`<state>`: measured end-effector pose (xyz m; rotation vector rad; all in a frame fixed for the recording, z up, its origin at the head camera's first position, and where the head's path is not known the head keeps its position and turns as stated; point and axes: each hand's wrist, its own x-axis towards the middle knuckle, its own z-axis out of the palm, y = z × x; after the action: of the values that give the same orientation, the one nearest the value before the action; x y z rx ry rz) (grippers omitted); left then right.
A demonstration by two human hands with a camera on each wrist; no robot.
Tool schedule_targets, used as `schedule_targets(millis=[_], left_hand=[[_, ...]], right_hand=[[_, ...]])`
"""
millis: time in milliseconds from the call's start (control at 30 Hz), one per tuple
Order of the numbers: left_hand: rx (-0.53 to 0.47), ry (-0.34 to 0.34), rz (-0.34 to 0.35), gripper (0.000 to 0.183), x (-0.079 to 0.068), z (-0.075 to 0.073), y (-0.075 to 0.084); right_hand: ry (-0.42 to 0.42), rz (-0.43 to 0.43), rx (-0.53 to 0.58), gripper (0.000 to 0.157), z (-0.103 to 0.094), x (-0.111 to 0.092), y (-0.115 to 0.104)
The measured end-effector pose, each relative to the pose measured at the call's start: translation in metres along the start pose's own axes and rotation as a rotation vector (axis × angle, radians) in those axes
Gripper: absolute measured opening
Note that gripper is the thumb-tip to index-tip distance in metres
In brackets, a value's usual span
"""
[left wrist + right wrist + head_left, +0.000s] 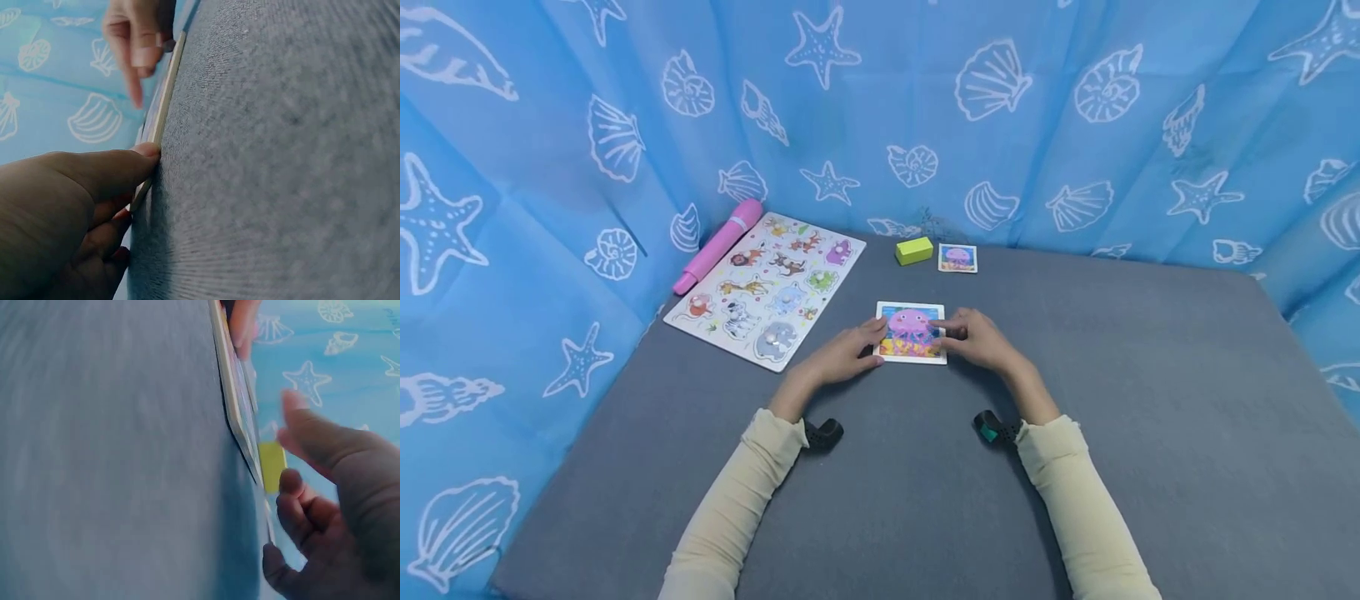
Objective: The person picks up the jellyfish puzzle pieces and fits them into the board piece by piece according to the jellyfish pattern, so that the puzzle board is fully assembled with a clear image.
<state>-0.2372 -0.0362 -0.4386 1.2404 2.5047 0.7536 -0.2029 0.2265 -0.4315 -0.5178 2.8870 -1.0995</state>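
A white-framed jellyfish puzzle board [912,360] lies flat on the grey table. My left hand [847,352] grips its near left corner; in the left wrist view the thumb presses the near edge of the board [167,94], with other fingers around the corner. Over the board's right side is my right hand [979,337], index finger pointing at the picture. From the right wrist, that right hand [337,487] appears raised off the board with fingers loosely bent, and nothing is seen between them. Whether a fingertip touches the picture I cannot tell.
Behind the board stand a yellow-green block [914,252] and a small jellyfish card [958,258]. To the left lies an animal peg puzzle [760,292] beside a pink tube-shaped object [718,247]. A blue shell-print curtain [880,108] hangs along the table's back and sides.
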Motion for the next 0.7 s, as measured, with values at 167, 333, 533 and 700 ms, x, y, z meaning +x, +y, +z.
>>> schedule_targets(millis=[167, 333, 533, 700], left_hand=[[0.124, 0.07, -0.034, 0.061, 0.007, 0.004, 0.008], [0.34, 0.129, -0.111, 0.086, 0.023, 0.005, 0.021], [0.462, 0.046, -0.205, 0.098, 0.037, 0.009, 0.033], [0.474, 0.024, -0.218, 0.099, 0.042, 0.011, 0.036]], right_hand=[[0.029, 0.115, -0.179, 0.065, -0.02, -0.02, 0.005], [-0.057, 0.305, -0.342, 0.097, -0.043, -0.048, 0.009], [-0.081, 0.371, -0.352, 0.107, -0.051, -0.067, 0.014], [-0.133, 0.398, -0.35, 0.106, -0.052, -0.068, 0.02]])
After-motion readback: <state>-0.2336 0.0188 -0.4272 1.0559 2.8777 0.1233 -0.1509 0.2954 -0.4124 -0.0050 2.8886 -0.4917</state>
